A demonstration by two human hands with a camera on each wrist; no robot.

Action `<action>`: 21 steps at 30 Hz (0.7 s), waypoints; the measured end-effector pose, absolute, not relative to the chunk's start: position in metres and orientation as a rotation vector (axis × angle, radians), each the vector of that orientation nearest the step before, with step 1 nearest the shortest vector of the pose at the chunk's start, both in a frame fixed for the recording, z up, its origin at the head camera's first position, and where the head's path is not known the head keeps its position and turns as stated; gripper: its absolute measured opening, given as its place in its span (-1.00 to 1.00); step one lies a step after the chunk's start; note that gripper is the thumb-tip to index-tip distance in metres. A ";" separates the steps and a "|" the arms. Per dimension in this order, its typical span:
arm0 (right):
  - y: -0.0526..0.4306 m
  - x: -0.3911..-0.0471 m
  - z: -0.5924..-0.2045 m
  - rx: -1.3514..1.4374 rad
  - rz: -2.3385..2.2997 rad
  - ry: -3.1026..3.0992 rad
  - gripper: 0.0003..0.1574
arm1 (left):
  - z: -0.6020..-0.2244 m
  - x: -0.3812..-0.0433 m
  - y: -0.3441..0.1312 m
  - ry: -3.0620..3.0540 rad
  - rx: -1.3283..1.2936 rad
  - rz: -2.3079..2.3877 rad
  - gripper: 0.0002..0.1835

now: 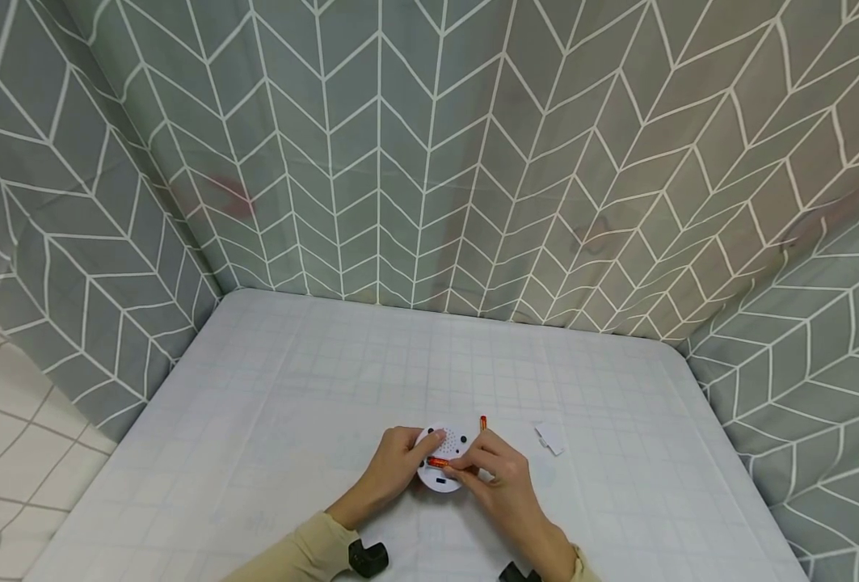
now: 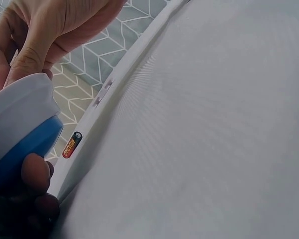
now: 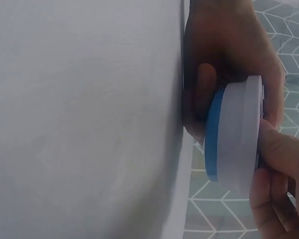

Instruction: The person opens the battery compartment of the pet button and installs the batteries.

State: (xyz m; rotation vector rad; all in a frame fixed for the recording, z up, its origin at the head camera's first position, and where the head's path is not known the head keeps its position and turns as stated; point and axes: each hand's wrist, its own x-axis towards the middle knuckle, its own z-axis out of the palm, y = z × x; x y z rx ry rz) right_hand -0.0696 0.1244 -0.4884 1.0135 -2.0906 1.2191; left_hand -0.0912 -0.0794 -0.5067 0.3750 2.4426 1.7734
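Observation:
My left hand (image 1: pixel 391 467) grips a round white and blue device (image 1: pixel 440 485) by its left side, thumb over the face. The face, turned up in the head view, has small speaker holes and several dark spots. An orange-red battery (image 1: pixel 438 462) lies across the battery slot in this face. My right hand (image 1: pixel 500 475) pinches the battery's right end between thumb and fingers. In the right wrist view the device (image 3: pixel 234 134) shows edge-on, its blue base to the left; the battery is hidden behind the fingers there.
A second battery (image 1: pixel 483 423) lies on the white-covered table (image 1: pixel 313 388) just beyond my right hand. To its right is a small white plastic cover (image 1: pixel 549 438). Grey curtains (image 1: pixel 414 162) with white lines stand around the table's back and sides.

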 end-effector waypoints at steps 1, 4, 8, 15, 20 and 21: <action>0.124 -0.070 -0.488 1.021 1.196 -2.087 -0.66 | -0.507 -0.091 -0.079 2.442 0.378 1.780 -0.55; 0.123 -0.071 -0.486 1.048 1.133 -2.073 -0.66 | -0.506 -0.091 -0.079 2.442 0.377 1.790 -0.56; 0.120 -0.072 -0.483 1.075 1.066 -2.065 -0.66 | -0.507 -0.092 -0.079 2.438 0.367 1.804 -0.57; 0.118 -0.070 -0.484 1.044 1.041 -2.097 -0.67 | -0.508 -0.093 -0.079 2.426 0.370 1.811 -0.55; 0.119 -0.069 -0.485 1.042 1.064 -2.100 -0.67 | -0.508 -0.091 -0.079 2.416 0.366 1.799 -0.55; 0.119 -0.069 -0.484 1.043 1.066 -2.100 -0.67 | -0.508 -0.091 -0.079 2.420 0.370 1.800 -0.55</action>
